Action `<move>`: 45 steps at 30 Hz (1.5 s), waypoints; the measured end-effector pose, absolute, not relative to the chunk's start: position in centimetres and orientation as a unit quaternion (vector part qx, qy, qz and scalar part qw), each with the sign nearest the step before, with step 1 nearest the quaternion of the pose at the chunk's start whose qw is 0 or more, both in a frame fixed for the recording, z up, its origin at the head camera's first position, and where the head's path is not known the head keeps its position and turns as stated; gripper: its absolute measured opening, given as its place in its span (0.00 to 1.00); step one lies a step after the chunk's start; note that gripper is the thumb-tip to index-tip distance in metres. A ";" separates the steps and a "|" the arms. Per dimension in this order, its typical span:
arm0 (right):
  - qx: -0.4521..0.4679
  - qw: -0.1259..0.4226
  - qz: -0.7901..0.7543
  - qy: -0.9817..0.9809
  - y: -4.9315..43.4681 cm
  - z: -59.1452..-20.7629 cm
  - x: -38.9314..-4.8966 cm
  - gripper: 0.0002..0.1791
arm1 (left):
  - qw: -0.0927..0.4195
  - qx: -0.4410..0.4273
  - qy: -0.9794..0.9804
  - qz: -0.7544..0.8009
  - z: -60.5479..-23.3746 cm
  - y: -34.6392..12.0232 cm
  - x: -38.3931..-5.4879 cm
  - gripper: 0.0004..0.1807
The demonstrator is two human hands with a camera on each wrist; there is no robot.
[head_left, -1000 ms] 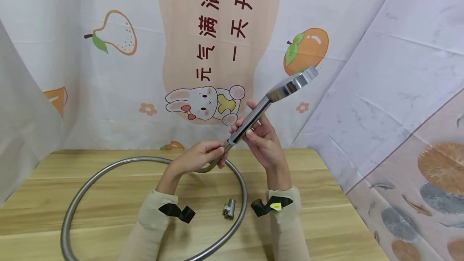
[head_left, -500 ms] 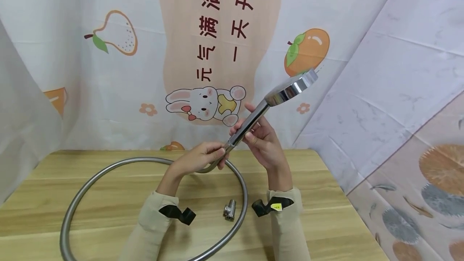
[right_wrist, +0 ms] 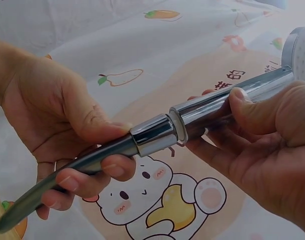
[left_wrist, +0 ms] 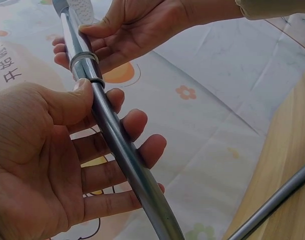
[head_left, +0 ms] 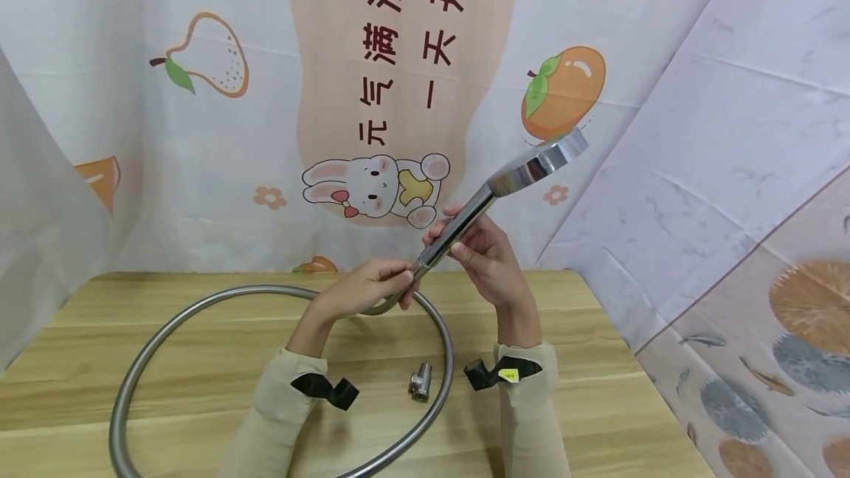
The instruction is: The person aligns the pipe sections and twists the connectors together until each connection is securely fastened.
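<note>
A chrome shower head [head_left: 531, 168] is held up at a slant above the table's far edge. My right hand [head_left: 494, 260] grips its handle [right_wrist: 257, 87], thumb on the near side and fingers behind. Just below, my left hand [head_left: 365, 288] pinches the grey metal shower hose [left_wrist: 125, 145] near its end, with thumb and fingers around it. The chrome end fitting [right_wrist: 155, 135] of the hose meets the bottom of the handle, and a thin pale ring shows at the joint in the right wrist view. From there the hose bends down to the table.
The rest of the hose lies in a wide loop on the wooden table [head_left: 564, 404]. Inside the loop lies a small chrome valve fitting [head_left: 420, 382]. A printed cloth [head_left: 226, 146] hangs behind the table, with more cloth at the right side.
My right hand has shifted slightly on the handle, its raised finger now lower and its wrist a little further right. The left hand keeps its hold on the hose.
</note>
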State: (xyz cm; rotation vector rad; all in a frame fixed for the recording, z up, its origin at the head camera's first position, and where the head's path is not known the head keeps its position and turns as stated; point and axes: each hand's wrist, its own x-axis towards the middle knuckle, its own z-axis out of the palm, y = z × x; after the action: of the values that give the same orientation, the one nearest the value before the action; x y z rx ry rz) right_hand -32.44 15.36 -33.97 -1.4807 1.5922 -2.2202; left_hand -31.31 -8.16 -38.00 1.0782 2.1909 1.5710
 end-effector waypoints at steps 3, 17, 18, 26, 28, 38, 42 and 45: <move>-0.472 0.014 -0.714 0.517 15.4 -33.9 -32.3 0.19 | 0.120 0.368 0.749 0.538 -38.0 -8.2 -31.3 0.16; -0.448 -0.036 -0.694 0.563 15.2 -33.3 -31.8 0.18 | 0.126 0.381 0.726 0.559 -38.0 -8.1 -31.5 0.17; -0.450 -0.039 -0.692 0.563 15.1 -33.3 -31.8 0.18 | 0.126 0.379 0.723 0.563 -38.0 -8.1 -31.4 0.16; -0.448 -0.057 -0.689 0.566 15.0 -33.1 -31.2 0.19 | 0.133 0.353 0.696 0.611 -38.4 -7.7 -31.5 0.17; -0.444 -0.068 -0.690 0.568 14.9 -33.1 -31.1 0.19 | 0.138 0.351 0.681 0.628 -38.5 -7.6 -31.5 0.18; -0.415 -0.065 -0.722 0.550 15.1 -32.7 -30.8 0.22 | 0.157 0.350 0.621 0.683 -38.8 -7.0 -31.4 0.21; -0.403 -0.064 -0.727 0.553 15.2 -32.6 -30.6 0.21 | 0.164 0.350 0.612 0.690 -38.8 -6.9 -31.4 0.22; -0.392 -0.066 -0.730 0.556 15.1 -32.5 -30.5 0.20 | 0.169 0.349 0.616 0.686 -38.8 -6.8 -31.3 0.22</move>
State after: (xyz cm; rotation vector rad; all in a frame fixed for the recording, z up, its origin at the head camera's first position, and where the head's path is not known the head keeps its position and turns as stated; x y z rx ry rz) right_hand -30.51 15.14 -32.50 -1.2844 1.8242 -2.3946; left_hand -31.35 -6.84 -38.76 0.9908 1.7502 1.9512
